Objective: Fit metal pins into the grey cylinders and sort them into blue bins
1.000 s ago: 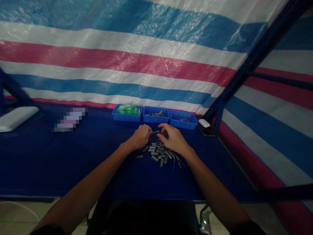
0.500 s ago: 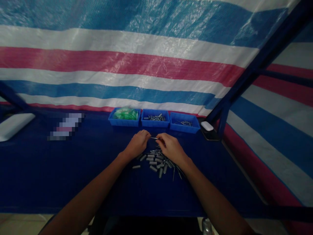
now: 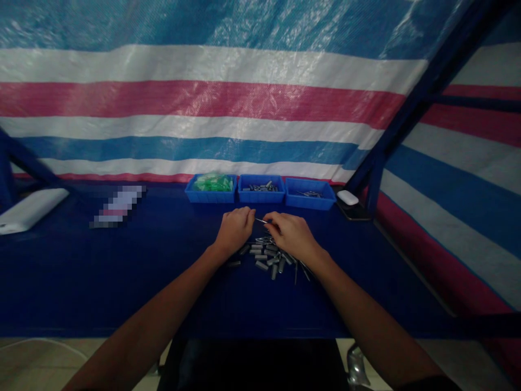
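A thin metal rod [image 3: 260,220] spans the gap between my two hands, above the blue table. My right hand [image 3: 295,234] pinches the rod near its right end. The rod's other end meets my left hand [image 3: 235,231], whose fingers are closed; whatever lies inside them is hidden. Below and between the hands is a loose pile of short grey cylinders [image 3: 261,257], with one more cylinder [image 3: 234,264] lying apart near my left wrist. Several thin metal rods [image 3: 296,274] are mixed into the pile, partly covered by my right hand.
Three blue bins stand behind my hands: the left bin [image 3: 209,199] holds green items in clear plastic, the middle bin [image 3: 260,199] small metal parts, the right bin [image 3: 311,203] thin rods. A phone [image 3: 360,213] with a white case [image 3: 347,197] lies rightward; a white object [image 3: 32,210] lies far left.
The camera view has shifted slightly, so the table and bins sit higher in the picture. Both hands stay closed, and the rod between them is tilted a little more.
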Demonstrator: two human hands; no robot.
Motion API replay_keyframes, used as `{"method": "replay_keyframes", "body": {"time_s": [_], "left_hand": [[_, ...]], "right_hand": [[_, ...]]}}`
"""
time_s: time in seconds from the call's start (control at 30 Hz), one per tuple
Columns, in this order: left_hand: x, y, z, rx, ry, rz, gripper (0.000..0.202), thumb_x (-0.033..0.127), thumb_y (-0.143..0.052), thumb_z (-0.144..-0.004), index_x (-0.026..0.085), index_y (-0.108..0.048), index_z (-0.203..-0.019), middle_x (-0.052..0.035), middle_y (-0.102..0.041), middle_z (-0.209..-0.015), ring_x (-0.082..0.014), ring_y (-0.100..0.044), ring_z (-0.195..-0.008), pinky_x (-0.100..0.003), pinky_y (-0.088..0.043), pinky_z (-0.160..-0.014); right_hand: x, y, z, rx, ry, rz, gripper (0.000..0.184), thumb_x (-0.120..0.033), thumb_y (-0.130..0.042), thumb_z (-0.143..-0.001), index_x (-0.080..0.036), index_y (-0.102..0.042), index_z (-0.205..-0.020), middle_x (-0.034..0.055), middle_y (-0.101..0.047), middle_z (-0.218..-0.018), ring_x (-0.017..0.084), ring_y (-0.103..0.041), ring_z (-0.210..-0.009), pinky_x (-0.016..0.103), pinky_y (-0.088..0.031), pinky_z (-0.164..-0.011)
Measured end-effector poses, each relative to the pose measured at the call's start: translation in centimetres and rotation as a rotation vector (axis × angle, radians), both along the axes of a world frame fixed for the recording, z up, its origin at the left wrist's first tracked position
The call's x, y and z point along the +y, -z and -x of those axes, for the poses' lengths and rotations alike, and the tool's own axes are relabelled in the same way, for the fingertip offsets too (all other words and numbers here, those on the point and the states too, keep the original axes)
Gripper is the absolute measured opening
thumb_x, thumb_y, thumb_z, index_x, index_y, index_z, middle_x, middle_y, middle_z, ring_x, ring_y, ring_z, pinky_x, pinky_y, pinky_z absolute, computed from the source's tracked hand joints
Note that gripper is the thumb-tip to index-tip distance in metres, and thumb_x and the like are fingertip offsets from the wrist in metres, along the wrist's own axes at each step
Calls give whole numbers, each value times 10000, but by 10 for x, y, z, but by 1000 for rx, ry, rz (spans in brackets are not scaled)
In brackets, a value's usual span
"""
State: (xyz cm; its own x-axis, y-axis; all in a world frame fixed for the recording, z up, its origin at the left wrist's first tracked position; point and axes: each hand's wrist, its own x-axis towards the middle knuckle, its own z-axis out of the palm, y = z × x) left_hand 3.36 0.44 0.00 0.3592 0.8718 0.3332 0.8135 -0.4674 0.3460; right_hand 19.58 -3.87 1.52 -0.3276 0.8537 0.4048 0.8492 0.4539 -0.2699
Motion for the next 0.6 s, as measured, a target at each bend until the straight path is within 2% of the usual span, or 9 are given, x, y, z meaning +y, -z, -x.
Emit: {"method": "replay_keyframes", "body": {"time_s": [0.13, 0.23, 0.3, 0.43, 0.5, 0.6], "left_hand": [[-4, -4, -1, -28, 20, -12, 338, 282, -285, -903, 178, -485, -651, -19, -577, -644, -123, -527, -605, -249, -344, -611], [-8, -9, 0, -97, 65, 20, 375, 312, -279, -905, 177, -466, -609, 2, -549, -590, -107, -500, -560, -235, -339, -575], [-10, -12, 2, -150, 144, 37, 374, 325, -283, -903, 173, -467, -615, 8, -544, -589, -102, -503, -573, -222, -351, -574], [-12, -15, 4, -197, 257, 33, 284, 302, -329, -890, 168, -531, -742, -5, -600, -701, -111, -548, -669, -215, -392, -627], [-11, -12, 2, -175, 255, 46, 221, 278, -364, -876, 172, -555, -840, -11, -622, -756, -120, -564, -708, -220, -403, -646], [-6, -6, -5, -53, 223, 65, 195, 274, -411, -853, 184, -583, -869, -18, -634, -789, -138, -572, -731, -238, -406, -649]], "right_hand": [[-4, -5, 2, -16, 35, -58, 186, -289, -424, -870, -210, -592, -890, 30, -640, -746, 149, -565, -665, 241, -318, -573], [-6, -6, 3, 0, 21, -71, 246, -288, -422, -861, -195, -562, -682, 8, -584, -626, 126, -518, -595, 233, -284, -546], [-7, -4, 4, 56, 10, -61, 316, -280, -403, -866, -184, -497, -580, -9, -535, -567, 108, -475, -537, 230, -267, -531], [-3, -2, -1, 205, 18, -58, 365, -281, -361, -876, -181, -426, -531, -30, -455, -496, 92, -424, -477, 219, -268, -512], [4, -5, -12, 230, 107, -125, 364, -298, -354, -872, -183, -437, -537, -25, -452, -493, 98, -435, -485, 218, -283, -522], [20, -13, -35, 216, 447, -255, 338, -362, -360, -865, -174, -536, -645, 4, -525, -555, 129, -494, -541, 232, -304, -551]]}}
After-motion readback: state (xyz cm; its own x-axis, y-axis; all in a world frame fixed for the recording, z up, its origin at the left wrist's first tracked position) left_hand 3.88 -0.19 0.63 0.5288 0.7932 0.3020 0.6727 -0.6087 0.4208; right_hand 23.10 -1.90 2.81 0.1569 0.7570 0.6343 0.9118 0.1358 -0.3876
